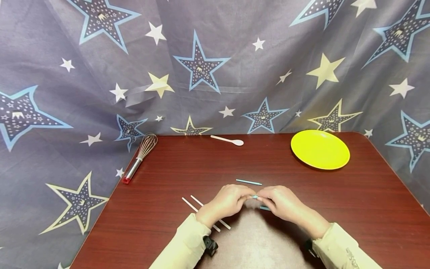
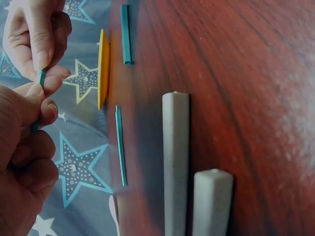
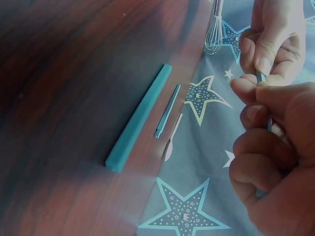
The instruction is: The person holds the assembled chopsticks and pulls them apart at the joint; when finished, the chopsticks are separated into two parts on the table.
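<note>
My left hand (image 1: 226, 201) and right hand (image 1: 283, 202) meet above the middle of the table. Between thumbs and fingers both pinch a thin teal stick (image 2: 41, 76); whether it is one piece or two joined ends cannot be told, since the fingers cover most of it. One loose teal stick (image 1: 248, 182) lies just beyond the hands. Another teal stick (image 3: 140, 118) rests on the table below the right hand, which partly hides it in the head view. Two white sticks (image 2: 175, 157) lie side by side under the left wrist.
A wire whisk (image 1: 140, 157) with a red-tipped handle lies along the table's left edge. At the back edge is a white spoon (image 1: 231, 141). The yellow plate (image 1: 320, 149) sits at the back right. Behind the table (image 1: 369, 209) hangs a star-patterned curtain (image 1: 235, 82).
</note>
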`<state>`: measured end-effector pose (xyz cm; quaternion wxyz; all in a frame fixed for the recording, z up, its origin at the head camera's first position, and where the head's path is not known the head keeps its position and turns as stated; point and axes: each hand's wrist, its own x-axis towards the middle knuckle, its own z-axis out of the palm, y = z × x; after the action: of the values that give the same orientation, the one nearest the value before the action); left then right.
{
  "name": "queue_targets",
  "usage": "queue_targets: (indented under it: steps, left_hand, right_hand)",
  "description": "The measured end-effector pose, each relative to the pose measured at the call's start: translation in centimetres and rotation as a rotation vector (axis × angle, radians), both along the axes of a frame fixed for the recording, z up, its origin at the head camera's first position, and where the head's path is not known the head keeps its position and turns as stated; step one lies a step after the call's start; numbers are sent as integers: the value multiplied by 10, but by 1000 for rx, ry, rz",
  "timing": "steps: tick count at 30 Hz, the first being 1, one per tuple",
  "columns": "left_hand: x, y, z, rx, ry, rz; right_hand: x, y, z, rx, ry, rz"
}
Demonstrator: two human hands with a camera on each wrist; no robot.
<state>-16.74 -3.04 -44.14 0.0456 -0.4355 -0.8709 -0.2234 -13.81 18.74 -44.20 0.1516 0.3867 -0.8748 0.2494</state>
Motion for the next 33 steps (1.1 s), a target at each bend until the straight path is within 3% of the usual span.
queue_targets:
  steps: [12, 19, 27, 33]
  left_hand:
    - [0, 3, -5, -52, 53, 9]
    - [-2, 3, -7, 9, -3, 11]
    - [-8, -2, -6, 18, 49, 19]
    - [-16, -5, -1, -16, 32, 43]
  right_hand:
    - [4, -2, 0, 92, -41, -89]
    - [1, 0, 3, 55, -17, -46]
    - [-1, 10, 4, 34, 15, -29]
    - [-1, 15, 6, 100, -93, -104]
